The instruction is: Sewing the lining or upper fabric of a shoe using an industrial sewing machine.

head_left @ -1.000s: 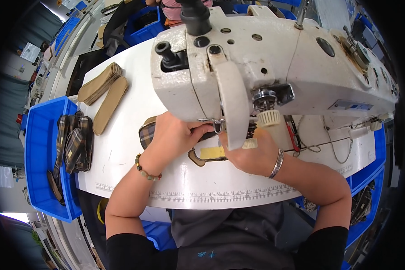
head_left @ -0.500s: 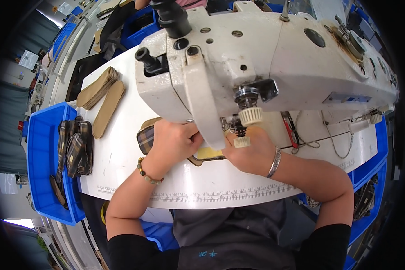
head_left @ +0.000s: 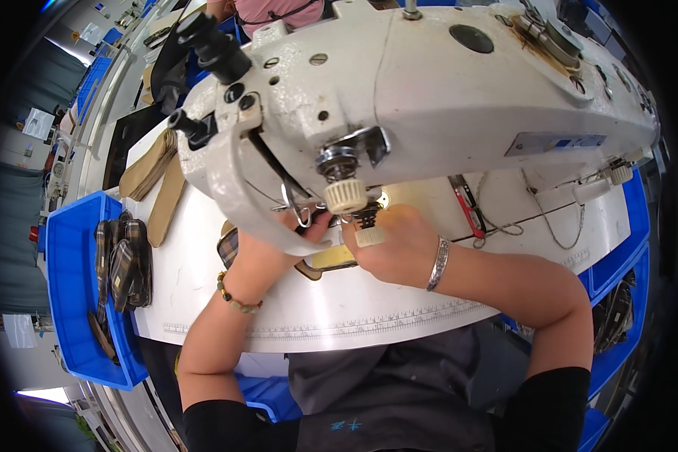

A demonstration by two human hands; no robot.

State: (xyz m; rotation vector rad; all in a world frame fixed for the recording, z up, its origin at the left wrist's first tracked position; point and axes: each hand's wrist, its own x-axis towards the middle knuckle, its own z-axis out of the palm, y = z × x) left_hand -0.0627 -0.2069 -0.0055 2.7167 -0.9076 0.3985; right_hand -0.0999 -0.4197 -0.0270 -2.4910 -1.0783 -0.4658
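Under the head of a white sewing machine [head_left: 429,98], both my hands are at a plaid slipper piece [head_left: 229,243] with a tan sole edge [head_left: 309,271]. My left hand [head_left: 267,256] is closed, thumb and forefinger pinched on the piece, partly behind the machine's white curved guard [head_left: 237,192]. My right hand [head_left: 399,245] has its fingers curled down at the piece's right end, beside the ribbed cream tension knobs [head_left: 345,196]; those knobs cover some fingertips. Between the hands, the sole looks yellow under the lamp. The needle area is mostly hidden.
Tan soles [head_left: 166,200] lie at the table's left, by a blue bin [head_left: 75,286] of plaid pieces [head_left: 132,264]. Red-handled snippers [head_left: 468,211] and a cord [head_left: 497,218] lie right of the machine head. A person in pink [head_left: 279,13] is beyond it.
My view has shifted, so the machine head appears further left and reveals more metal parts by the needle. Both hands appear slightly further left, still at the slipper piece.
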